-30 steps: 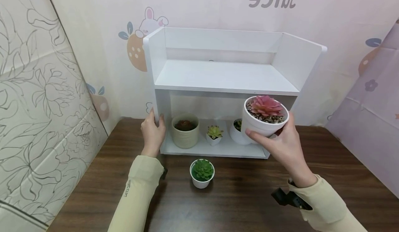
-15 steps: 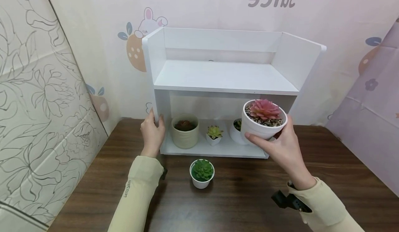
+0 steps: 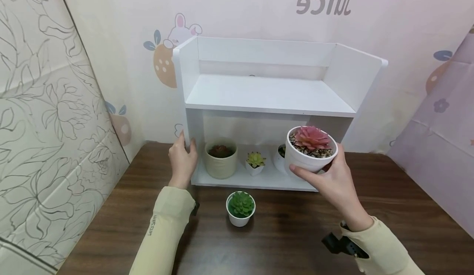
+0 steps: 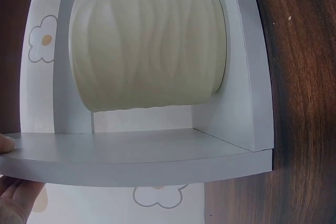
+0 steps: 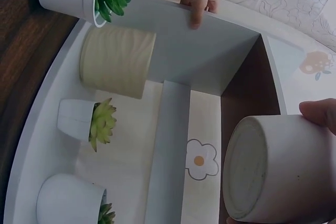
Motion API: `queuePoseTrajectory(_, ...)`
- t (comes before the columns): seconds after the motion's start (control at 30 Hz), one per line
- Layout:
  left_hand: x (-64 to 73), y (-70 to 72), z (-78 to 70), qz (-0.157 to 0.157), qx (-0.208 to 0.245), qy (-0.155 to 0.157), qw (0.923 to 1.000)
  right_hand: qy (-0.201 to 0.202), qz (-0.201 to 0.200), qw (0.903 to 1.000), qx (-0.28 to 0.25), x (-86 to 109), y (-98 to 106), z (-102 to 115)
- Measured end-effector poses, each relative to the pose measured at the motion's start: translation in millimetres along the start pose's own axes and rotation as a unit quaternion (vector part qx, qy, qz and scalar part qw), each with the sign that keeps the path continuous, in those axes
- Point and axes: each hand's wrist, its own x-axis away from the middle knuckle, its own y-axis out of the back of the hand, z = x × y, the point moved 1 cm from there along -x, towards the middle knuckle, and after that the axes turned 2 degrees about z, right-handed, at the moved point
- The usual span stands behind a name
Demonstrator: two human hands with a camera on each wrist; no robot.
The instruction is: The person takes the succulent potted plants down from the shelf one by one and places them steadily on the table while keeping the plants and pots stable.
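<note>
My right hand (image 3: 335, 184) grips a white pot (image 3: 303, 160) with a pink succulent (image 3: 312, 138) over gravel, thumb across its front. The pot is held up before the right part of the white shelf's lower level, slightly tilted; the right wrist view shows its round base. My left hand (image 3: 182, 162) pinches the left side panel of the shelf (image 4: 126, 148), thumb on the inner face and fingers outside. Beside that panel stands a cream pot (image 4: 149, 45) with a ribbed surface and a reddish plant (image 3: 221, 151) inside.
On the lower shelf stand a small white pot with a yellow-green succulent (image 3: 255, 160) and a round white pot (image 5: 71, 200), partly hidden in the head view. A white pot with a green succulent (image 3: 240, 207) stands on the brown table (image 3: 281, 242) in front. The upper board (image 3: 266, 92) is bare.
My right hand has lowered the pink succulent's pot a little and shifted it slightly left. My left hand keeps its hold on the side panel. The head view has tilted slightly.
</note>
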Motion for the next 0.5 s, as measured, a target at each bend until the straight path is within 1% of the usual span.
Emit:
queuePoseTrajectory(0.2, 0.5, 0.9, -0.4, -0.005, -0.001, -0.002, 1.0000, 0.000, 0.007, 1.0000, -0.003, 2.0, -1.8, -0.8)
queuePoseTrajectory(0.5, -0.5, 1.2, -0.3, 0.002, -0.001, -0.003, 1.0000, -0.004, 0.008, 1.0000, 0.003, 2.9, -4.0, -1.6)
